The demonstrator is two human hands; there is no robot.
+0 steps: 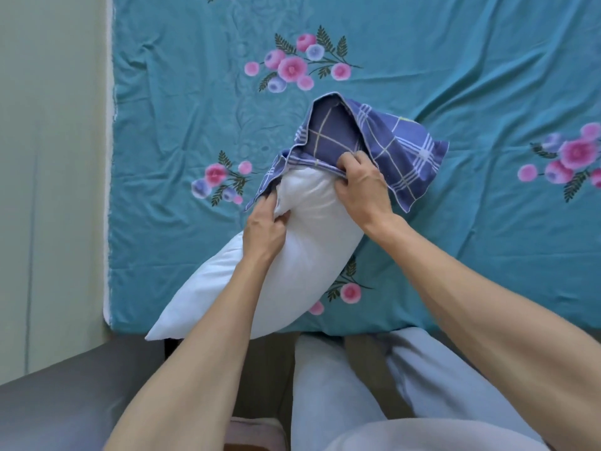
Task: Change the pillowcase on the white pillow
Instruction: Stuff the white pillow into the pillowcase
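Your white stuffed pillow (276, 271) lies diagonally across the near edge of the teal floral bedsheet (182, 102), near corner hanging off the bed edge towards you. Only its far end sits inside the mouth of the blue-and-white plaid cotton pillowcase (390, 141); most of the pillow is bare.

Grip state:
- Your left hand (265, 229) has fingers curled in, bunching the pillow's left side right at the case hem. It may have the hem edge pinched too, can't tell.
- Your right hand (361, 183) pinches the upper hem of the case opening, thumb underneath, fingers curled over the fabric.

My read: you're feeding the pillow in, early stage. It could equally be the last of a strip-off; a single view doesn't settle it.

If feeding in:
- Keep the right hand holding the mouth wide. The rest of the case is slack and folded over to the right, so it will likely snag unless the opening stays spread.
- Use the left hand to squeeze the pillow end narrow and shove it deep, aiming for a far corner of the case.
- Then shift both hands to opposite sides of the hem and pull the case towards you along the pillow, a bit at a time, alternating sides.
- Watch the overhanging corner; the pillow could slide off the bed once you tug.
- The case's far corners are hidden in the folds, so check the seating by feel.
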